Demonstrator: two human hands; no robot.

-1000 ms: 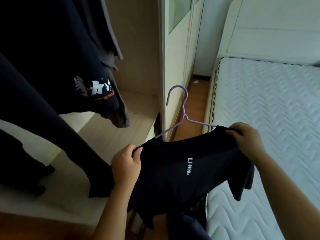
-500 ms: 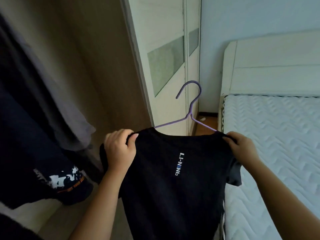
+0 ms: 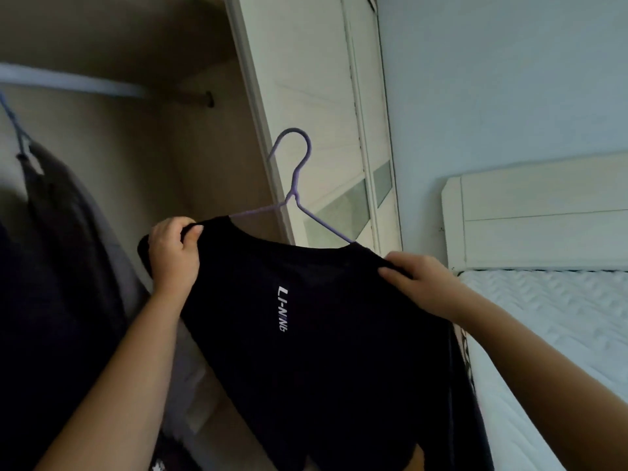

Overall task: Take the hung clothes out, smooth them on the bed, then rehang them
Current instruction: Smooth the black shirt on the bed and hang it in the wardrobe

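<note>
Black T-shirt (image 3: 306, 334) on a thin purple hanger (image 3: 295, 185), held up in the air in front of the open wardrobe, between the hanging rail (image 3: 68, 81) at upper left and the bed (image 3: 543, 317) at right. Shirt not touching either.

Handling, by my judgement: light, soft knit, limp; it drapes straight down from the shoulders and would slide off the hanger if tilted far. The hanger looks like slim wire or plastic, stiff enough, light. Best hold is at the two shoulder ends, cloth and hanger arm pinched together, or the hook itself for the lift onto the rail.

Left hand (image 3: 173, 256): curled closed on the left shoulder, fingers wrapped over the seam, thumb pressing from the front. It appears to trap the hanger end inside the cloth, though that end is hidden.

Right hand (image 3: 421, 283): fingers closed over the right shoulder, gripping the fabric edge; whether the hanger arm is inside that grip I cannot tell.

Hook free, pointing up, tilted toward the wardrobe door (image 3: 306, 79). Other dark clothes (image 3: 61, 266) hang at left.
</note>
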